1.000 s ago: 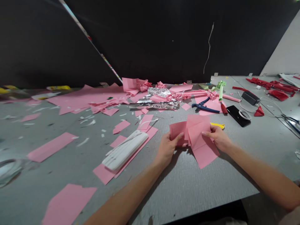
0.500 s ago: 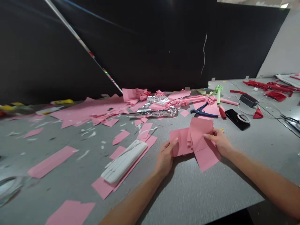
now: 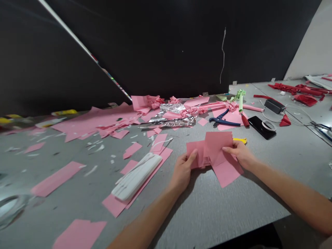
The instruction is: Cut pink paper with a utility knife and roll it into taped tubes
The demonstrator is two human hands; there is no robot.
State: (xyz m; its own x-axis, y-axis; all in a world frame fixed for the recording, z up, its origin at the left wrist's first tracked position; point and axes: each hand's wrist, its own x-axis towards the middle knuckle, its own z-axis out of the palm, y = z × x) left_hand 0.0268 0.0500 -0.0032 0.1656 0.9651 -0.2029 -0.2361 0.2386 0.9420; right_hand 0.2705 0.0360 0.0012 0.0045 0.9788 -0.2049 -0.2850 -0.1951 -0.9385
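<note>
Between my hands is a fanned bunch of pink paper pieces [image 3: 219,147], held just over the grey table. My left hand [image 3: 183,169] pinches the left end, its thumb on top of the sheets. At the right end, my right hand [image 3: 241,154] grips the upright pieces with its thumb in front; its other fingers are partly behind the paper. One loose pink piece [image 3: 228,171] slants down below the bunch. Something yellow [image 3: 240,140] shows just behind my right hand. Left of my hands, a white folded bundle [image 3: 137,177] lies on pink paper strips.
Pink scraps and a large pink sheet [image 3: 85,121] cover the left and back. Crumpled foil [image 3: 176,116], a blue-handled cutter [image 3: 224,119], a black phone [image 3: 260,128], a white ring [image 3: 269,126] and a black adapter [image 3: 274,106] lie beyond my hands. A tape roll [image 3: 12,209] sits far left.
My right hand has shifted slightly left, closing the fan of pink papers a little. More of the yellow thing shows behind it. The view has turned slightly.
</note>
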